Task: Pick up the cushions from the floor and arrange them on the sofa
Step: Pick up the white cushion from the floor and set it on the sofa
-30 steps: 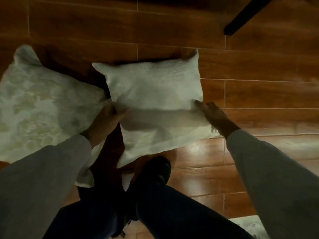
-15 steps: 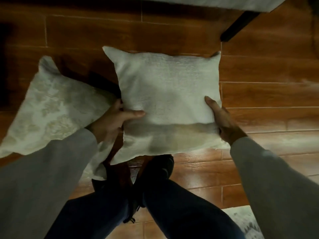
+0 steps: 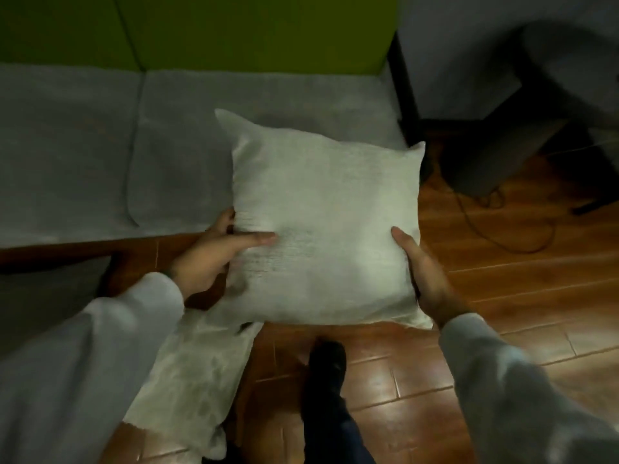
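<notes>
A pale square cushion (image 3: 328,226) is held up in the air between both hands, its far corners over the sofa's front edge. My left hand (image 3: 214,259) grips its left side with the thumb across the front. My right hand (image 3: 428,279) clasps its right side. A second, patterned cushion (image 3: 197,376) lies on the wooden floor below my left arm, partly hidden by the sleeve. The sofa (image 3: 100,145) has grey seat pads and a green backrest and fills the upper left.
The wooden floor (image 3: 502,313) spreads to the right. A dark piece of furniture (image 3: 495,155) stands right of the sofa, with a cable (image 3: 495,236) looping on the floor. My dark shoe (image 3: 326,363) and leg are below the cushion.
The plain cushion has been lifted off the floor with both hands and carried toward the sofa, which has come into view. The patterned cushion stays on the floor.
</notes>
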